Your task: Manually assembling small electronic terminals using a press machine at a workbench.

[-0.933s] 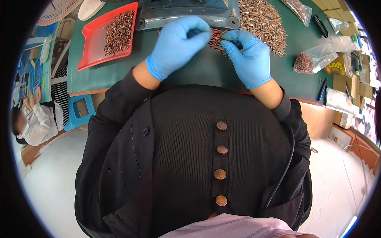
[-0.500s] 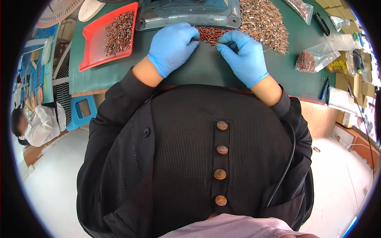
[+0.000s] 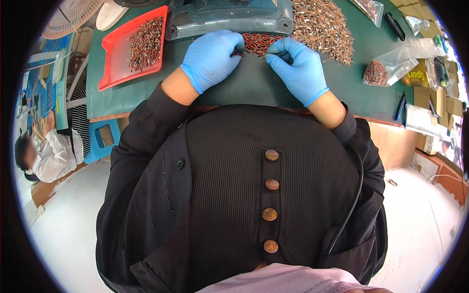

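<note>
Small dark-red rod-shaped pieces (image 3: 259, 43) heaped

We saw them jumbled, glossy, on the green tabletop (image 3: 254, 83), just before the grey metal base (image 3: 229, 22). Our blue-gloved left hand (image 3: 211, 59) and matching right hand (image 3: 300, 69) curled beside them; we couldn't tell whether either clamped any.

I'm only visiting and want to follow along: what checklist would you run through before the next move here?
1. Hands covered: ok, left hand and right hand are gloved in blue.
2. Small red pieces within reach: ok, they lie between the hands.
3. Red tray on the green table: ok, left of the hands.
4. Large pile contained: not ok, its visible part lies loose.
5. Either hand's grip on a piece: cannot tell, too small to see.
</note>
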{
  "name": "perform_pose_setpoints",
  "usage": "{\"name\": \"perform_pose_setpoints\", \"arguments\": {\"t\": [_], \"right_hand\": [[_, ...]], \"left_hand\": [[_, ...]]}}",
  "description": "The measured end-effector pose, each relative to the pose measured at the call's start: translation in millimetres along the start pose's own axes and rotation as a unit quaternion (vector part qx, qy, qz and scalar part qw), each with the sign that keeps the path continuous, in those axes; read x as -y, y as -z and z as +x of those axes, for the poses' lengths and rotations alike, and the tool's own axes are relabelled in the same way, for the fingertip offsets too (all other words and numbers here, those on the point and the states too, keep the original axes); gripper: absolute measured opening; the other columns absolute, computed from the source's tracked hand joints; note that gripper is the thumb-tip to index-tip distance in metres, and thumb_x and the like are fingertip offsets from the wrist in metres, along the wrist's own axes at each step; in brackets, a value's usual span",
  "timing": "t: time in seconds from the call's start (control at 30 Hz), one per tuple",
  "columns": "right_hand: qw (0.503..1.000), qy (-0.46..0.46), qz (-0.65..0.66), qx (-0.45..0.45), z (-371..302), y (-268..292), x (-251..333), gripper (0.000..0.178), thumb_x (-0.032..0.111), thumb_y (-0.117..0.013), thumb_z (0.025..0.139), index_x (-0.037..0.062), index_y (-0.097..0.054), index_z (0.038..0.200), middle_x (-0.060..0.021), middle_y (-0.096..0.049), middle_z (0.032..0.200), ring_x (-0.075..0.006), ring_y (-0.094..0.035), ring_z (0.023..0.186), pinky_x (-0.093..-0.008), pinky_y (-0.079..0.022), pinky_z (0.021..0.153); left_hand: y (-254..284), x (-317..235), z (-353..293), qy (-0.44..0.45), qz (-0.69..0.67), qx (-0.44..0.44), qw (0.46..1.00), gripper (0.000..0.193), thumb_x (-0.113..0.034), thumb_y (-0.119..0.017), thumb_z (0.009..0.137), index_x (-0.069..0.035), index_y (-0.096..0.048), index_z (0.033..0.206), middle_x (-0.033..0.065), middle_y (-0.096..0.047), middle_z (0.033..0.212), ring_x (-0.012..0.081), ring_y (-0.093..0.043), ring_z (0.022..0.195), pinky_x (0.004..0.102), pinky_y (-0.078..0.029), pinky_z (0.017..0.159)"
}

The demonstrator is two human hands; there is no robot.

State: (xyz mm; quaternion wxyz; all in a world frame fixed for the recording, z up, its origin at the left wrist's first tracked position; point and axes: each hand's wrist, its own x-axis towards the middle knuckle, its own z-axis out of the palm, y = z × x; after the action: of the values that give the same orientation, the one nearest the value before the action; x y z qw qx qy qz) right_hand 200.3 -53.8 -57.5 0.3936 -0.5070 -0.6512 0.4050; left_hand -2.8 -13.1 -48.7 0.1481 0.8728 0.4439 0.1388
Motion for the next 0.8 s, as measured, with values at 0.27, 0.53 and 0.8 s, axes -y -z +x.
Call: {"name": "perform_pose_setpoints", "arguments": {"t": [0.27, 0.53, 0.8], "right_hand": [[1.0, -0.022, 0.017, -0.01, 3.0, 1.8, -3.8, 0.009, 0.004, -0.065, 0.083, 0.002, -0.062, 0.091, 0.0012, -0.062, 0.079, -0.004, -0.054, 0.07, -0.0195, -0.046, 0.064], [0.979, -0.088, 0.185, -0.013, 6.8, 9.0, 21.0, 0.009, 0.003, -0.061, 0.086, 0.0005, -0.06, 0.094, -0.0022, -0.062, 0.087, -0.007, -0.057, 0.079, -0.0209, -0.046, 0.075], [0.935, -0.036, 0.352, -0.032, -2.1, 0.6, 35.0, 0.01, 0.004, -0.061, 0.086, -0.0008, -0.06, 0.094, -0.0039, -0.064, 0.086, -0.0073, -0.058, 0.079, -0.0199, -0.047, 0.071]], "left_hand": [[-1.6, -7.4, 15.2, -0.003, 0.046, 0.035, 0.998, 0.011, -0.014, -0.063, 0.075, -0.005, -0.06, 0.081, 0.0111, -0.061, 0.081, 0.0321, -0.059, 0.078, 0.0404, -0.047, 0.068], [23.6, -15.2, 16.5, 0.093, -0.541, 0.018, 0.836, 0.012, -0.01, -0.062, 0.082, -0.002, -0.063, 0.091, -0.0009, -0.059, 0.079, 0.0089, -0.052, 0.071, 0.0242, -0.044, 0.065], [27.9, -31.0, 0.5, 0.125, -0.763, 0.004, 0.634, 0.017, -0.006, -0.058, 0.088, -0.002, -0.061, 0.104, 0.0043, -0.062, 0.092, 0.0114, -0.058, 0.079, 0.0246, -0.048, 0.071]]}}
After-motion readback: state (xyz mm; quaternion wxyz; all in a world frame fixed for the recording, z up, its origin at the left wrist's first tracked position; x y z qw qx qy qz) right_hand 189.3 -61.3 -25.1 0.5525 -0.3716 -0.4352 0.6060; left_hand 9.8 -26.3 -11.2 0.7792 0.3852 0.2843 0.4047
